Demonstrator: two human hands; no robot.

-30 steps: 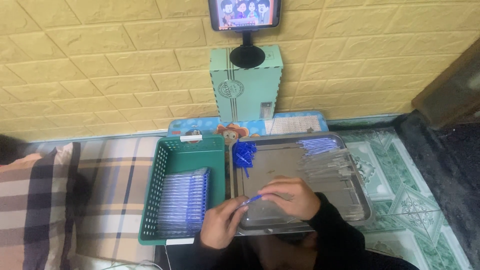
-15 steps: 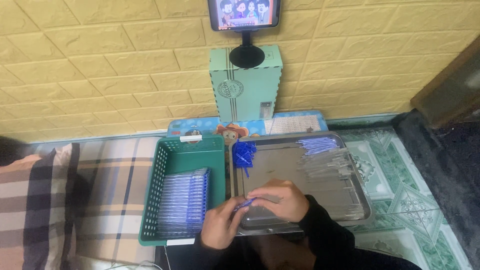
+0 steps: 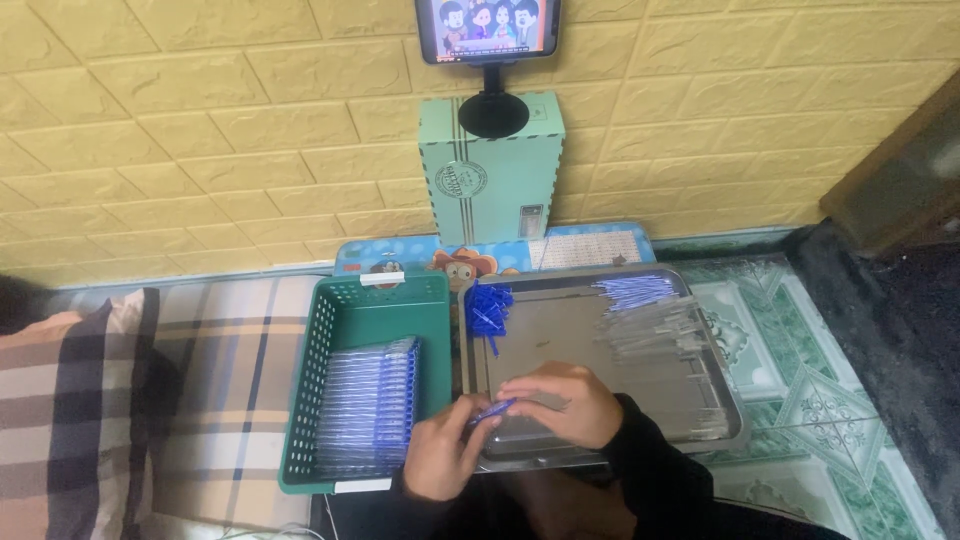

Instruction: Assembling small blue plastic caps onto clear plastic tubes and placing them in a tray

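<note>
Two containers lie side by side on the floor. On the right is a metal tray [image 3: 600,452] that holds a pile of clear tubes [image 3: 660,335], a bunch of blue refills [image 3: 636,290] at its far edge and a small heap of blue caps [image 3: 489,304] in the far left corner. On the left is a green plastic basket [image 3: 345,300] with neat rows of blue pens [image 3: 368,410]. At the near edge of the tray, the left hand [image 3: 447,455] and the right hand [image 3: 563,402] both close their fingers on one thin blue pen [image 3: 491,411], which is between them.
</note>
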